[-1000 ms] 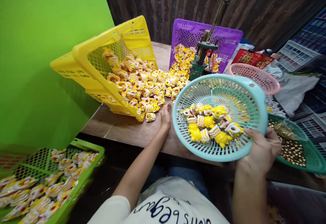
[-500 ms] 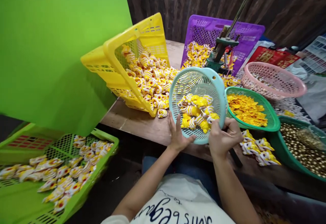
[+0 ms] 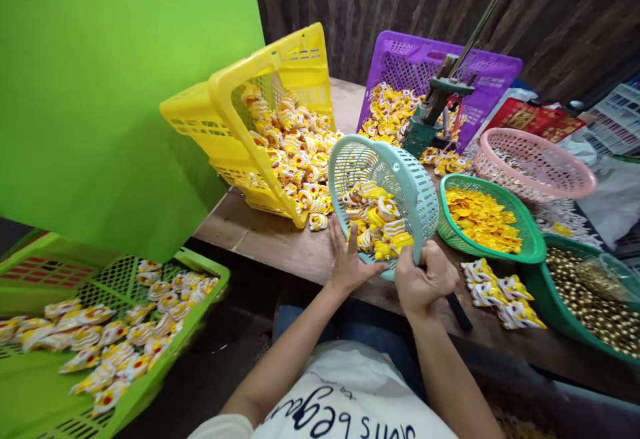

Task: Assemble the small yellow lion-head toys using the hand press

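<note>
A light blue plastic basket (image 3: 413, 179) is tipped on its side, its mouth facing left and toward me. Yellow and white striped plastic pieces (image 3: 380, 219) lie heaped inside, near the lower rim. My right hand (image 3: 425, 279) is closed around the rim at the lower right. My left hand (image 3: 347, 259) is spread beside the lower left rim, fingers apart and thumb stretched along the bottom edge; whether it bears weight I cannot tell. Just behind the left fingers, more striped pieces (image 3: 310, 166) spill from a yellow crate (image 3: 227, 102) lying on its side.
A green hand press (image 3: 425, 122) stands before a purple crate (image 3: 493, 69). At right are a green basket (image 3: 537, 246) of yellow parts, a pink basket (image 3: 580, 176) and a tub of gold beads (image 3: 585, 292). A green crate (image 3: 30, 392) of striped pieces sits lower left.
The light blue basket has turned further onto its side, so its outer wall now shows. My right hand has moved left and slightly down with the rim. The pieces inside have shifted.
</note>
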Action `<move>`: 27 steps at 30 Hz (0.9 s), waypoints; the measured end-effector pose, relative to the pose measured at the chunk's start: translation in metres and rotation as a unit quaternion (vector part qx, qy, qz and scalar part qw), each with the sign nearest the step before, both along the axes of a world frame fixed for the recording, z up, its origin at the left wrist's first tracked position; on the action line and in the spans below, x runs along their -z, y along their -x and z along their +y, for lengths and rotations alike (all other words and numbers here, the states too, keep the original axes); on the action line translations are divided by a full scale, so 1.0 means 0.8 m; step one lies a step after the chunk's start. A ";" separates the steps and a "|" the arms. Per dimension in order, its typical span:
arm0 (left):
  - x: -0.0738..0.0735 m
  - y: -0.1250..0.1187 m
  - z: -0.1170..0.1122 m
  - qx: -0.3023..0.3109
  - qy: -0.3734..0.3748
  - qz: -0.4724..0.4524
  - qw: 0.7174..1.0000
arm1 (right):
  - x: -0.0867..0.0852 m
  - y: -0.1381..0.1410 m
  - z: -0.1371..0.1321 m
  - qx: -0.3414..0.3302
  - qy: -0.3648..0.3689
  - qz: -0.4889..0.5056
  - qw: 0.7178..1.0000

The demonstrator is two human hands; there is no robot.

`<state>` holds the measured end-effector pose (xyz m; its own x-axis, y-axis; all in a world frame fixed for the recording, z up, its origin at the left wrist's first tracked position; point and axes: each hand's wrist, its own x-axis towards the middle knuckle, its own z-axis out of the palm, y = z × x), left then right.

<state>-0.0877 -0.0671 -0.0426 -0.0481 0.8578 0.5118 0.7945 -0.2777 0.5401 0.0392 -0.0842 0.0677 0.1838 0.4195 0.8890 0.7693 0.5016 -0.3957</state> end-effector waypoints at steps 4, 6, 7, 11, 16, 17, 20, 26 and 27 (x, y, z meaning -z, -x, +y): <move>0.000 -0.001 -0.001 0.003 -0.049 -0.020 0.999 | 0.007 -0.003 -0.001 -0.003 -0.014 -0.029 0.999; -0.003 -0.002 -0.004 -0.004 -0.067 -0.021 0.998 | 0.009 -0.005 -0.003 -0.009 -0.028 -0.039 0.999; -0.005 -0.002 -0.006 -0.010 -0.071 -0.018 0.997 | 0.010 -0.006 -0.004 -0.012 -0.034 -0.045 0.998; -0.015 0.001 -0.017 -0.042 -0.038 0.001 0.998 | 0.014 -0.009 -0.009 -0.030 -0.038 -0.075 0.996; -0.022 0.009 -0.028 -0.071 0.024 0.030 0.997 | 0.020 -0.013 -0.010 -0.055 -0.039 -0.107 0.992; -0.024 0.010 -0.029 -0.070 0.027 0.038 0.996 | 0.022 -0.013 -0.009 -0.062 -0.040 -0.108 0.991; -0.027 0.013 -0.031 -0.062 0.035 0.065 0.995 | 0.022 -0.015 -0.007 -0.069 -0.048 -0.105 0.991; -0.029 0.013 -0.035 -0.038 0.043 0.115 0.992 | 0.011 -0.024 -0.008 -0.079 -0.067 -0.125 0.987; -0.028 0.013 -0.035 -0.036 0.044 0.120 0.991 | 0.010 -0.026 -0.007 -0.081 -0.069 -0.131 0.986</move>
<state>-0.0980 -0.0954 -0.0204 0.0027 0.8983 0.4394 0.9190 -0.1755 0.3530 0.0603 -0.0899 0.0594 -0.1193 0.2961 0.9477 0.7409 0.6620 -0.1135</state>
